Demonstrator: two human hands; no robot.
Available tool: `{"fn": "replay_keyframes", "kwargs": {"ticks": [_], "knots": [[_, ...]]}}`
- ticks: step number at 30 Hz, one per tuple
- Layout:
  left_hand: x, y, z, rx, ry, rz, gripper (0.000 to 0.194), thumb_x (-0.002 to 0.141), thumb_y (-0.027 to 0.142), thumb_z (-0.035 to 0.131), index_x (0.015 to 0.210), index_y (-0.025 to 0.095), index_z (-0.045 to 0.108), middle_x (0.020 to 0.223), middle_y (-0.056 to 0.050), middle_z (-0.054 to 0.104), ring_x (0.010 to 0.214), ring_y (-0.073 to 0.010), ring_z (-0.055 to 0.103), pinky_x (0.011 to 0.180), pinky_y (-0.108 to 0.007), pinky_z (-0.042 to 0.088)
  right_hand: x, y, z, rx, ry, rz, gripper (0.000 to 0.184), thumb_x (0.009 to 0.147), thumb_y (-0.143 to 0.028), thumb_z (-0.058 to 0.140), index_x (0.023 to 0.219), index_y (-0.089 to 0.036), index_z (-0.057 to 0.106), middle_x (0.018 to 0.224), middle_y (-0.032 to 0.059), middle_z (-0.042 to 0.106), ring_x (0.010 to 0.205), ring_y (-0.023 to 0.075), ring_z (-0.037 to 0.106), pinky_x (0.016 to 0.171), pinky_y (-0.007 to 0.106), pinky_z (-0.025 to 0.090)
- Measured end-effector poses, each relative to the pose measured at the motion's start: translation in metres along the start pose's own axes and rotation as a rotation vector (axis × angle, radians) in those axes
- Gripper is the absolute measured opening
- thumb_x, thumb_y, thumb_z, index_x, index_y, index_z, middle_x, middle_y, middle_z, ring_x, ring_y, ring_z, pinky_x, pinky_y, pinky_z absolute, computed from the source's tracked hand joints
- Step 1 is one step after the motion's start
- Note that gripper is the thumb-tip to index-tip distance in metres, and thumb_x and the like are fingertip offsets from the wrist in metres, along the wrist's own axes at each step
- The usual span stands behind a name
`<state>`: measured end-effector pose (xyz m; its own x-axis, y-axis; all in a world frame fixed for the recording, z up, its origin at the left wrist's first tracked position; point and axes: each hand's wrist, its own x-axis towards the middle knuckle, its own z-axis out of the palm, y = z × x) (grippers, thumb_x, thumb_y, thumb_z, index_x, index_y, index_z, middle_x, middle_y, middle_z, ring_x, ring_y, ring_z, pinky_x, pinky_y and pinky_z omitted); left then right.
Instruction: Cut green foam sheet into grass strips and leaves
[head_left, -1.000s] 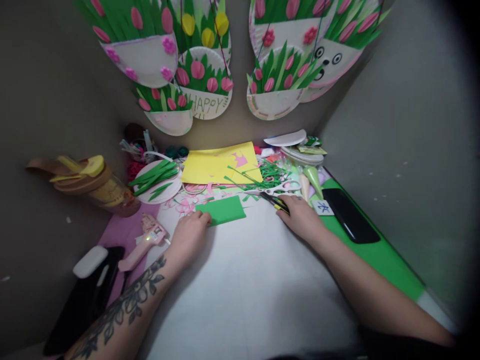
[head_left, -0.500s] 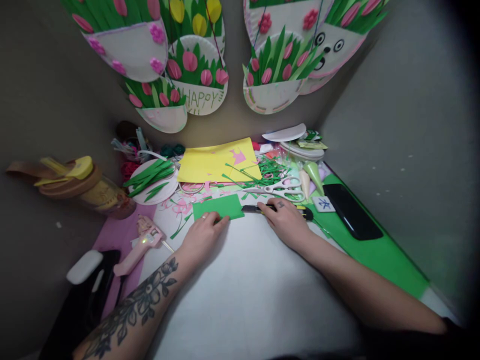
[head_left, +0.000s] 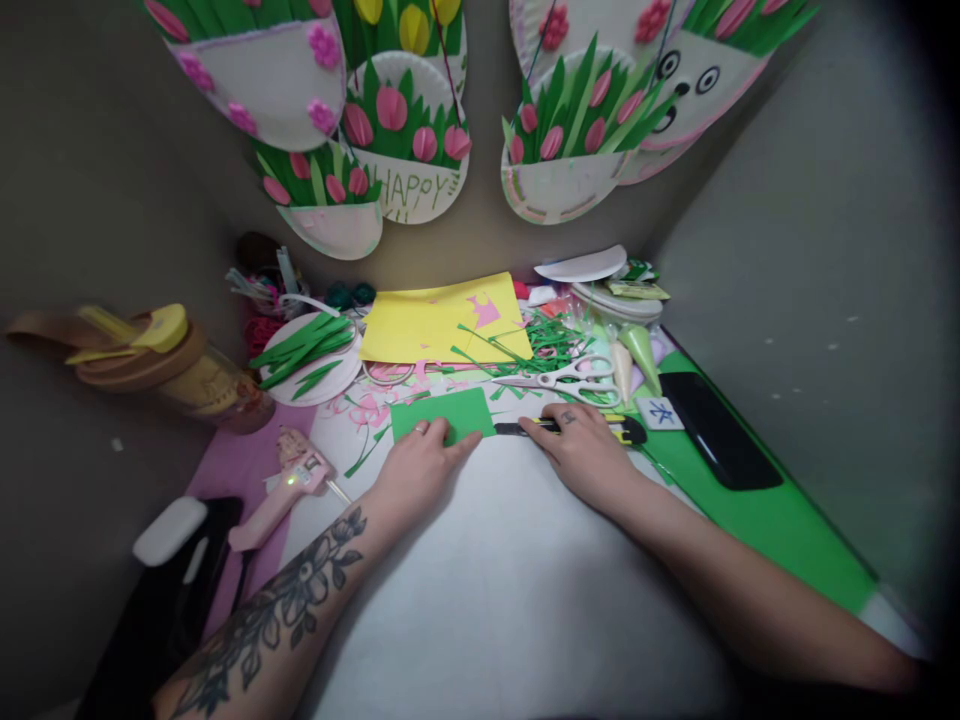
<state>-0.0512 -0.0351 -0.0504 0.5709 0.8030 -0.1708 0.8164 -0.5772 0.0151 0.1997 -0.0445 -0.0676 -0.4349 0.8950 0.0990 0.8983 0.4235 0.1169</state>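
My left hand (head_left: pixel 420 462) presses on a small green paper rectangle (head_left: pixel 466 408), fingers bent over its near edge and thumb pointing right. A black and yellow utility knife (head_left: pixel 634 430) lies under my right hand (head_left: pixel 586 452), whose fingers are closed around its middle. The knife's blade end points left, close to the paper's right edge. My palm and fingers hide the middle of its body. White-handled scissors (head_left: pixel 576 377) rest just beyond the right hand.
Green strips sit on a paper plate (head_left: pixel 346 372) at left; yellow paper (head_left: pixel 420 320) lies behind. A pink glue gun (head_left: pixel 277 500) and a tumbler (head_left: pixel 161 365) stand left. Right are piping bags (head_left: pixel 640 352), a white tile (head_left: pixel 660 413) and a black phone (head_left: pixel 724 435). Paper-plate flower pockets (head_left: pixel 420 190) hang ahead.
The whole view has shifted slightly. My left thumb reaches a little farther out along the green paper's near edge. My right hand stays on the utility knife.
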Motion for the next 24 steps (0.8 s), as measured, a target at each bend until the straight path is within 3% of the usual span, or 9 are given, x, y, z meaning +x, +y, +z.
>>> {"fn": "replay_keyframes", "kwargs": {"ticks": [11,24], "knots": [[0.001,0.004,0.000,0.014,-0.023,-0.025,0.057,0.091,0.015,0.039,0.141,0.041,0.031,0.099,-0.006,0.046,0.088,-0.0212,0.048,0.076,-0.030,0.040,0.001,-0.010,-0.006,0.003,-0.111,0.032,0.048,0.085,-0.009,0.045,0.130,-0.024,0.056,0.114,0.0156,0.057,0.103,0.0283,0.048,0.084,0.038,0.029],[0.002,0.003,0.003,0.048,-0.020,-0.016,0.055,0.092,0.017,0.039,0.142,0.040,0.030,0.100,-0.006,0.046,0.088,-0.0219,0.048,0.073,-0.030,0.039,0.002,-0.019,-0.010,0.025,-0.135,0.050,0.046,0.086,-0.011,0.046,0.129,-0.024,0.056,0.114,0.0161,0.057,0.105,0.0289,0.048,0.084,0.038,0.026]]}}
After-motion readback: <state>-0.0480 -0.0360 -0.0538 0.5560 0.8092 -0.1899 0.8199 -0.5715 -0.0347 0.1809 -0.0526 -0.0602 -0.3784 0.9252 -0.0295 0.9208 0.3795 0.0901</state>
